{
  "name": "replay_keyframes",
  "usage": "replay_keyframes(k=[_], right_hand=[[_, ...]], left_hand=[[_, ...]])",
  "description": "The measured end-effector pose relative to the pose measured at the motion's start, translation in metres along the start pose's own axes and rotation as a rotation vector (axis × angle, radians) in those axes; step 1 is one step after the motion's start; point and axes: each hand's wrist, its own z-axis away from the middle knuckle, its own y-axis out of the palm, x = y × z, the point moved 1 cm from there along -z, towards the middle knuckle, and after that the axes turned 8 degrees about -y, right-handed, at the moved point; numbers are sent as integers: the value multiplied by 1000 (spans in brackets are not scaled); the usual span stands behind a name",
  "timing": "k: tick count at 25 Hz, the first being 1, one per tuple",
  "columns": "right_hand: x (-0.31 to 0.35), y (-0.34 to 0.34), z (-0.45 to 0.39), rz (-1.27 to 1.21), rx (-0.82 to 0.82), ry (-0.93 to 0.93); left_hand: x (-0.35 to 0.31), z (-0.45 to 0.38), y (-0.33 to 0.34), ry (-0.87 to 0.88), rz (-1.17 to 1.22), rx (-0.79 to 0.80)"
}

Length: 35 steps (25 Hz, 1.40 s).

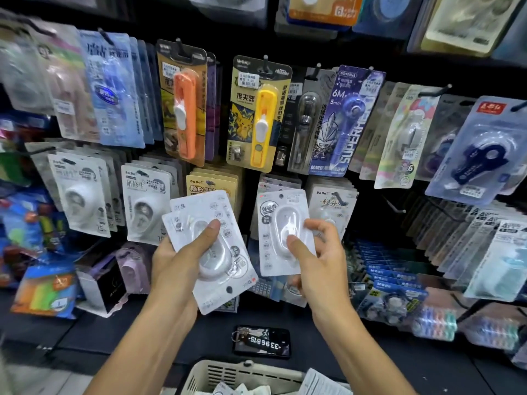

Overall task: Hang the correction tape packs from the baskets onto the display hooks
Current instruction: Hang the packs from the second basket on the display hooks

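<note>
My left hand [182, 252] grips a small stack of white correction tape packs [219, 269], thumb pressed on the clear blister, the stack tilted with its hang hole at the lower right. My right hand [316, 252] pinches a single white correction tape pack [273, 223] upright, thumb on its blister, in front of a hook row of matching white packs [279, 183]. A beige slotted basket [228, 372] sits at the bottom edge below my arms, with more white packs inside.
Display hooks hold many stationery packs: an orange clip pusher [185, 109], a yellow one [261, 121], blue tape packs [482, 155] at right. A bare hook [395, 205] juts out right of the white packs. A phone with a number tag [262, 342] lies on the dark shelf.
</note>
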Motion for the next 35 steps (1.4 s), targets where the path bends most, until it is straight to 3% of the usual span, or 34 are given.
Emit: replay_keyframes(k=[4, 6, 9, 14, 18, 19, 22, 25, 27, 31, 33, 35], right_hand=[[0, 8, 6, -87, -163, -56], [2, 11, 4, -69, -166, -68], [-2, 14, 2, 18, -108, -69], [-9, 10, 4, -33, 37, 215], [-16, 20, 32, -94, 389, 216], [-17, 22, 35, -113, 400, 221], [-17, 20, 32, -356, 216, 348], [-19, 30, 47, -602, 336, 467], [-24, 39, 58, -620, 325, 454], [-21, 19, 30, -653, 91, 350], [-11, -10, 9, -618, 149, 282], [5, -33, -8, -457, 341, 231]], left_hand=[[0, 4, 1, 11, -13, 20], [0, 5, 1, 22, -30, 22], [-1, 6, 2, 37, -48, 22], [0, 6, 2, 31, -43, 11], [5, 7, 3, 36, -24, -17], [6, 8, 3, 24, -10, -8], [9, 9, 6, -21, 16, 56], [16, 13, 11, -38, 96, 123], [23, 20, 18, -41, 59, 194], [16, 23, 16, -27, 37, 262], [3, 21, 9, -48, 20, 333], [-4, 19, 3, -83, -132, 419]])
